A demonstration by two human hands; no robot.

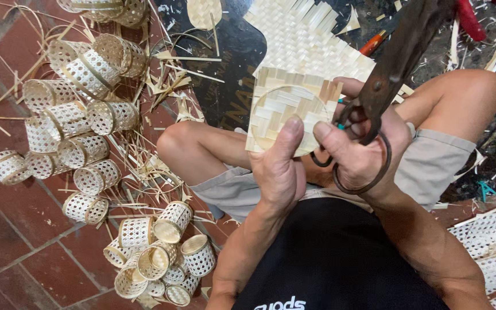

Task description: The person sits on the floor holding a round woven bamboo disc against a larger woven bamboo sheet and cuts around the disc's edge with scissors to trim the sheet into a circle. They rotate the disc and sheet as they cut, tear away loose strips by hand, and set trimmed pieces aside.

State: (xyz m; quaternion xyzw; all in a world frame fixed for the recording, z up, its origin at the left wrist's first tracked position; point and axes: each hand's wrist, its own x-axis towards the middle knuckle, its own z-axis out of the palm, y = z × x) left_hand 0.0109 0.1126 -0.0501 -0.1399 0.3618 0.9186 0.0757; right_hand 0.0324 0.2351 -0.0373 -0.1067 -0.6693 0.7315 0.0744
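My left hand [279, 166] grips a small square piece of woven pale bamboo mat [285, 109], thumb pressed on its lower edge, with a thin bamboo ring lying against the weave. My right hand [363, 152] is shut on the handles of large dark rusty scissors [394, 60], whose blades point up and away past the mat's right edge. The right forefinger touches the mat's lower right corner. Both hands are above my lap, where I sit with bare knees and grey shorts.
A larger woven bamboo sheet [299, 34] lies on a dark mat beyond my knees. Several small woven cylindrical baskets [81, 120] lie piled on the red brick floor at left, more of these small baskets [162, 258] near my left side. Bamboo strips and offcuts litter the floor.
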